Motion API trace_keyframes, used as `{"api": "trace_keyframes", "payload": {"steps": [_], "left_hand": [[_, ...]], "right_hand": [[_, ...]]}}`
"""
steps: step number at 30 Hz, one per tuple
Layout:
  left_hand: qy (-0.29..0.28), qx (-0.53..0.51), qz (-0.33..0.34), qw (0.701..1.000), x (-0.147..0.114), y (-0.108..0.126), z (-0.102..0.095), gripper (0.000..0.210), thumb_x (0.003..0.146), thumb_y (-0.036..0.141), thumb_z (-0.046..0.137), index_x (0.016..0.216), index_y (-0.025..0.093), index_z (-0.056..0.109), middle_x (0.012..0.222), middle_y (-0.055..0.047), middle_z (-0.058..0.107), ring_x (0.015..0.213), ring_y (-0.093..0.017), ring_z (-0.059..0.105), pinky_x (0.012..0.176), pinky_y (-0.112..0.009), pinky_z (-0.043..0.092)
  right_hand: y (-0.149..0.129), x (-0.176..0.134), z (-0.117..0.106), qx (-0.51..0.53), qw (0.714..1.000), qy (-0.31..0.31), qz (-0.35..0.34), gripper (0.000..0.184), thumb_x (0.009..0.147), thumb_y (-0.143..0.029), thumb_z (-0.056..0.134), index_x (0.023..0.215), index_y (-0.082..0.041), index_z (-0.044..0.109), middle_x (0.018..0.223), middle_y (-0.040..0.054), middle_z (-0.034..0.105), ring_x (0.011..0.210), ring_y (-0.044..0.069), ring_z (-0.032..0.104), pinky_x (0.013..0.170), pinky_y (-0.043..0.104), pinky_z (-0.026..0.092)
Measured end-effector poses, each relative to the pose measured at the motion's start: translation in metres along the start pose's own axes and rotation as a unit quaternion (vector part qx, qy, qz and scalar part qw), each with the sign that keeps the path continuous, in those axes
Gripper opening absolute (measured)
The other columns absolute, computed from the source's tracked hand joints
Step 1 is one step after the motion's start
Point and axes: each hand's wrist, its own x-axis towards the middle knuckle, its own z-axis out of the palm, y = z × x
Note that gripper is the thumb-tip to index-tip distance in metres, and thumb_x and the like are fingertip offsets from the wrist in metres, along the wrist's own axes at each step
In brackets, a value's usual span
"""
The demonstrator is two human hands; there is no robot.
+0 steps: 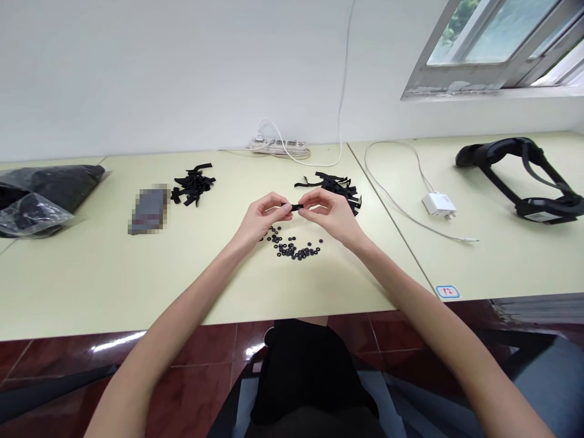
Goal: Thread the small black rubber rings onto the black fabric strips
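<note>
A plain white wall (159, 73) rises behind the far edge of the table (91, 292). The pale yellow top has a dark seam (410, 249) running from far edge to near edge, right of the middle, with a blue-bordered label (448, 292) beside its near end. High above the far edge, towards the right corner, a grey-framed window (502, 36) shows greenery (460, 18) and daylight. Past the near edge, the floor (201, 389) is glossy dark-red tile with streaks of glare (118, 342). The blue-grey shape (542, 377) below the near right side may be a chair.
</note>
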Motion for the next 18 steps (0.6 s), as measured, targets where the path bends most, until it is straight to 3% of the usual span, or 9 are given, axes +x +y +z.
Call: {"api": "trace_keyframes", "payload": {"steps": [8,14,18], "left_hand": [[0.018,0.004,-0.003,1.000,0.0002,-0.0002,-0.0019,0.046,0.078,0.054,0.100,0.094,0.020,0.074,0.102,-0.006,0.081,0.097,-0.023,0.080,0.105,-0.045,0.064],[0.017,-0.013,-0.006,1.000,0.0003,-0.0003,-0.0006,0.049,0.077,0.047,0.101,0.111,0.023,0.075,0.105,-0.004,0.082,0.096,-0.021,0.081,0.105,-0.044,0.066],[0.043,-0.014,0.000,0.999,0.0015,-0.0019,-0.0011,0.045,0.078,0.052,0.100,0.102,0.021,0.079,0.098,-0.005,0.082,0.094,-0.022,0.081,0.106,-0.045,0.066]], "right_hand": [[-0.0011,0.0000,0.0010,0.036,0.999,0.009,0.036,0.026,0.089,-0.045,0.090,0.099,-0.025,0.078,0.108,0.0055,0.079,0.103,0.025,0.078,0.105,0.049,0.064],[0.0006,0.0001,0.0006,0.028,0.999,0.020,0.037,0.027,0.087,-0.045,0.092,0.099,-0.025,0.078,0.109,0.0053,0.080,0.103,0.026,0.079,0.107,0.050,0.063],[0.0020,0.0007,0.0004,0.060,0.997,0.030,0.049,0.029,0.087,-0.048,0.091,0.098,-0.025,0.077,0.101,0.0042,0.079,0.096,0.024,0.079,0.107,0.050,0.064]]}}
